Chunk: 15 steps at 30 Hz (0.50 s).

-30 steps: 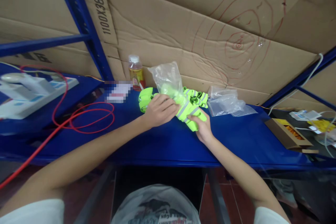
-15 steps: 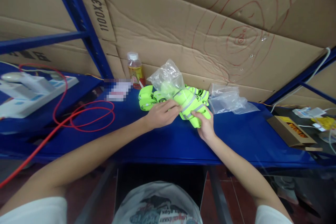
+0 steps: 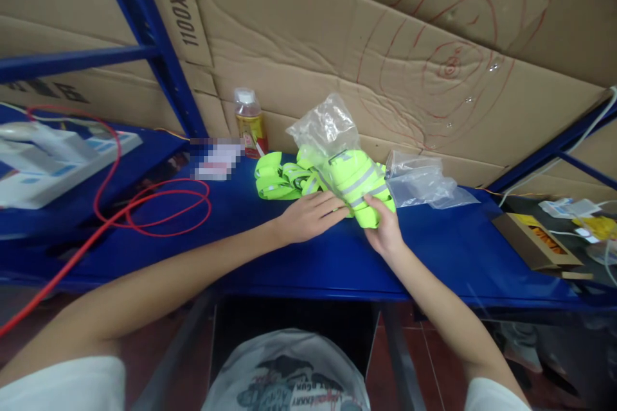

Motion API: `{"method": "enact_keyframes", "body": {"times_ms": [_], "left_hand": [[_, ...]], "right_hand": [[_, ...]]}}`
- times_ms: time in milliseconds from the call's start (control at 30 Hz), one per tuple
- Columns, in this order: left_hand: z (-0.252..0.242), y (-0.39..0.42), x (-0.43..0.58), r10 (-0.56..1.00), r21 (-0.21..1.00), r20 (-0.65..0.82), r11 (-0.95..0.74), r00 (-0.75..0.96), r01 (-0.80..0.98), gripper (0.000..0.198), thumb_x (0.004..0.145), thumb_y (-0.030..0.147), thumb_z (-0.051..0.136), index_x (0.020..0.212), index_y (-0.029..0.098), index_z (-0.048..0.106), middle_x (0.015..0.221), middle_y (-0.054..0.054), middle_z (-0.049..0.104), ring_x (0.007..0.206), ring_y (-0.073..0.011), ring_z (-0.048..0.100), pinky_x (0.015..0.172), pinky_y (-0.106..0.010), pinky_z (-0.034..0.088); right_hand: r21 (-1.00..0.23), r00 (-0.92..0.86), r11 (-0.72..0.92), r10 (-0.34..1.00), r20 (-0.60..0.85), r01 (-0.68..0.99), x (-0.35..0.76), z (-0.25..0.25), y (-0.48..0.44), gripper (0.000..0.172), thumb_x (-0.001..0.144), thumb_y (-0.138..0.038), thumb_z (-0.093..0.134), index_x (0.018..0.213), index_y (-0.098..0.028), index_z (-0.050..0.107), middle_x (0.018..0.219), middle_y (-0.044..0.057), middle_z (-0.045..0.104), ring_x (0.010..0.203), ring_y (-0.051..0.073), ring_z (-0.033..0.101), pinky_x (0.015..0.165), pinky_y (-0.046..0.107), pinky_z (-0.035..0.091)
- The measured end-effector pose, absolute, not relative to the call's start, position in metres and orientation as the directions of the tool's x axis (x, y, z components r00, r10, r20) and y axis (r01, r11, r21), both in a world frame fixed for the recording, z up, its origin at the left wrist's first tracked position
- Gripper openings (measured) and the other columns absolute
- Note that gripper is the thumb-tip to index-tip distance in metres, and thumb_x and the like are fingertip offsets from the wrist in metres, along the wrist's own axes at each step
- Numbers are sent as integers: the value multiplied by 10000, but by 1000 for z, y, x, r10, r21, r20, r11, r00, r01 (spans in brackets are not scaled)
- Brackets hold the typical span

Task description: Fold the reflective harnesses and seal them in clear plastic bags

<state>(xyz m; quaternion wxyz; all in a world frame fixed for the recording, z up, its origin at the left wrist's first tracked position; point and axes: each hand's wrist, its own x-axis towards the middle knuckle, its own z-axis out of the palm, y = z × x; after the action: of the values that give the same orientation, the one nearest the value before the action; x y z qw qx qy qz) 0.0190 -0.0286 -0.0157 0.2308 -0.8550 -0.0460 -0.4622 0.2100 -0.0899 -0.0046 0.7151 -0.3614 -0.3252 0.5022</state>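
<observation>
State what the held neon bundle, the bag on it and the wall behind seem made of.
Bundle: probably woven fabric, matte neon, folding softly, with grey stripes.
Bag: glossy, clear plastic film, by its creases and highlights.
Wall: likely cardboard, dull brown, creased and printed.

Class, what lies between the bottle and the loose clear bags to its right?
In the head view, neon straps lie there, then a neon bundle in the right hand, with a clear bag at its far end.

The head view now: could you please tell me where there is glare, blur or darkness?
Head view: small glints on the clear bag; label on the bottle too soft to read; pixelated patch beside it; floor dim.
</observation>
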Motion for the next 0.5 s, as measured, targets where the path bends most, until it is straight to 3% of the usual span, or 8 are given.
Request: {"method": "enact_keyframes", "body": {"times_ms": [133, 200, 300, 400, 433, 500], "left_hand": [[-11, -29, 15, -222, -419, 809, -867, 545, 269, 46, 1023, 236, 689, 1050, 210, 715, 926, -7, 763, 824, -171, 669, 811, -309, 546], [-7, -30, 10, -278, -464, 819, -836, 503, 294, 107, 988, 297, 722, 1083, 249, 730, 937, -1, 762, 835, -185, 678, 847, -342, 541], [4, -33, 2, -195, -413, 851, -821, 487, 393, 423, 979, 513, 715, 1330, 276, 698, 1244, -71, 773, 1180, -277, 710, 1085, -444, 516], [15, -31, -1, -53, -380, 776, -835, 629, 398, 856, 973, 774, 582, 1581, 175, 524, 1578, -194, 606, 1517, -393, 518, 1304, -620, 319], [16, -30, -1, -8, -376, 730, -840, 684, 391, 919, 985, 786, 546, 1625, 131, 465, 1628, -226, 550, 1565, -413, 458, 1327, -663, 254], [16, -26, 0, 64, -369, 663, -838, 746, 401, 849, 1053, 666, 524, 1659, 82, 406, 1660, -250, 508, 1608, -417, 401, 1342, -696, 196]], "right_hand": [[-873, 311, 269, 939, 145, -407, 212, -7, -92, 497, 661, -292, 942, 1124, -221, 774, 1025, 34, 825, 903, 226, 767, 846, 350, 639], [-903, 307, 281, 934, 181, -323, 212, -12, -92, 500, 661, -311, 951, 1122, -220, 781, 999, 29, 821, 880, 224, 754, 833, 348, 626], [-942, 270, 291, 932, 240, -165, 212, -17, -93, 499, 665, -337, 954, 1116, -204, 788, 967, 14, 809, 835, 201, 716, 803, 324, 594], [-963, 218, 267, 942, 255, -25, 210, -17, -95, 507, 647, -359, 949, 1090, -170, 791, 923, 8, 795, 790, 188, 673, 770, 317, 568], [-966, 210, 259, 944, 255, 8, 209, -17, -95, 512, 638, -364, 947, 1082, -163, 791, 913, 8, 790, 784, 188, 664, 769, 321, 566], [-964, 204, 260, 942, 265, 54, 207, -16, -97, 520, 624, -366, 938, 1075, -156, 788, 905, 11, 782, 784, 190, 653, 774, 330, 565]]}}
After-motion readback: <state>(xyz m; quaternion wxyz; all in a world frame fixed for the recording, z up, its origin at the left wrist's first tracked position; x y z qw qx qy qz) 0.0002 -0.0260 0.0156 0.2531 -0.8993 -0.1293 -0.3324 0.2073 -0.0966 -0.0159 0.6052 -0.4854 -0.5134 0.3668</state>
